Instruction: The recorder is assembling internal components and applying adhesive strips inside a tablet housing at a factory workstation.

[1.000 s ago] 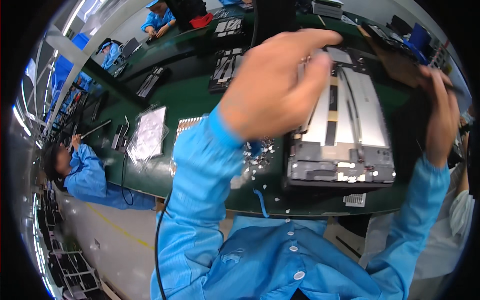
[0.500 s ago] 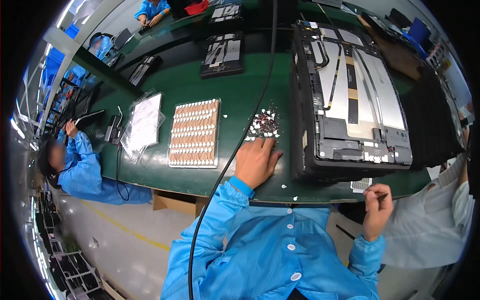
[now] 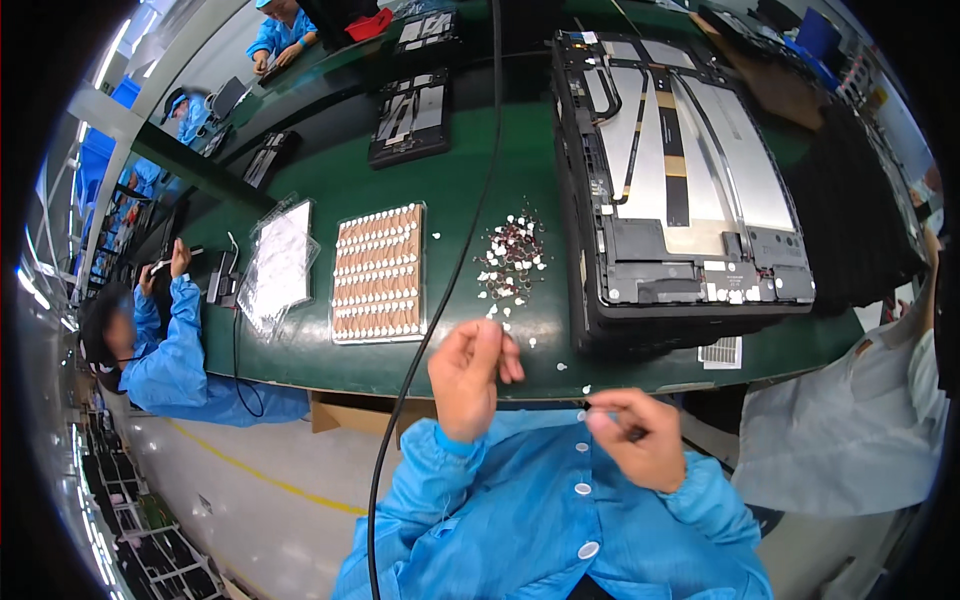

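Note:
Above the table's front edge, my left hand (image 3: 468, 378) is closed, thumb pressed against the curled fingers; whatever it may pinch is too small to make out. My right hand (image 3: 645, 438) grips a thin dark tool (image 3: 634, 434) whose narrow tip points toward the left hand. Just beyond the left hand lies a loose heap of small white and dark red parts (image 3: 513, 255), with a few white bits (image 3: 561, 367) scattered nearer me. To its left, a clear tray (image 3: 425, 300) carries rows of small brown parts with white ends.
A tall stack of black device housings (image 3: 690, 200) stands right of the heap. A black cable (image 3: 440, 320) hangs across the view, close to my left arm. Plastic-wrapped sheets (image 3: 278, 265) lie left of the tray. One person sits at left, another in white at right.
My left hand has lifted off the heap and come back toward me, its fingers closing. My right hand has moved left with the tool, close to the left hand. The view has shifted slightly.

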### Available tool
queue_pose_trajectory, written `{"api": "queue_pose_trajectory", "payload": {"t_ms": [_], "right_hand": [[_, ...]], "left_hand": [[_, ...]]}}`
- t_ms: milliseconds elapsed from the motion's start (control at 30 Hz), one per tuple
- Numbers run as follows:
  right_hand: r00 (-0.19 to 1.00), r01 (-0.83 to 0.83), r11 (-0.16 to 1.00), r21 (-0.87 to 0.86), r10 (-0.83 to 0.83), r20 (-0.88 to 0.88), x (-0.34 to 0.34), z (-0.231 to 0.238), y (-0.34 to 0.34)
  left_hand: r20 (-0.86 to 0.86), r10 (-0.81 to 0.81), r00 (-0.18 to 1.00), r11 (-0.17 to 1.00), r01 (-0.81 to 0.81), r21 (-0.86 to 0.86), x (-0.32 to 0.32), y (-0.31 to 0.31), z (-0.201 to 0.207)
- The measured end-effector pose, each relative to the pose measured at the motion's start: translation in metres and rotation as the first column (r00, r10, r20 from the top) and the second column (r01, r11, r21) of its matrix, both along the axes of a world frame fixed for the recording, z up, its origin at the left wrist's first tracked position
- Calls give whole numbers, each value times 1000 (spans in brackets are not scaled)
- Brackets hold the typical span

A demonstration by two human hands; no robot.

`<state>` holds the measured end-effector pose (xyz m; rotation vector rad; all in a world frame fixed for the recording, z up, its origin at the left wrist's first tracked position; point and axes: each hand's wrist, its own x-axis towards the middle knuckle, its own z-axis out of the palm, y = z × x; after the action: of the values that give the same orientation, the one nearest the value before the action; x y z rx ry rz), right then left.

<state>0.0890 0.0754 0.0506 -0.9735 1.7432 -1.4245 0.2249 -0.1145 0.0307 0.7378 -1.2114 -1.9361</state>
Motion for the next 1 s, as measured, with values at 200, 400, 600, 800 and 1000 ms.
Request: {"api": "queue_pose_trajectory", "payload": {"t_ms": [200, 400, 600, 800, 1000], "right_hand": [[963, -27, 990, -141, 63, 261, 19, 10, -34], [981, -108, 975, -195, 73, -180, 5, 16, -28], [933, -173, 949, -264, 72, -353, -1, 20, -33], [890, -45, 970, -239, -70, -452, 9, 22, -37], [786, -55, 941, -333, -165, -596, 22, 14, -46]], "left_hand": [[-208, -211, 955, 942, 255, 216, 20, 40, 16], [-173, -395, 902, 909, 412, 70, 28, 34, 19], [193, -422, 886, 862, 458, -216, 29, 26, 44], [345, -220, 912, 793, 373, -482, 28, 28, 39], [297, 64, 953, 517, 222, -827, 22, 32, 41]]}}
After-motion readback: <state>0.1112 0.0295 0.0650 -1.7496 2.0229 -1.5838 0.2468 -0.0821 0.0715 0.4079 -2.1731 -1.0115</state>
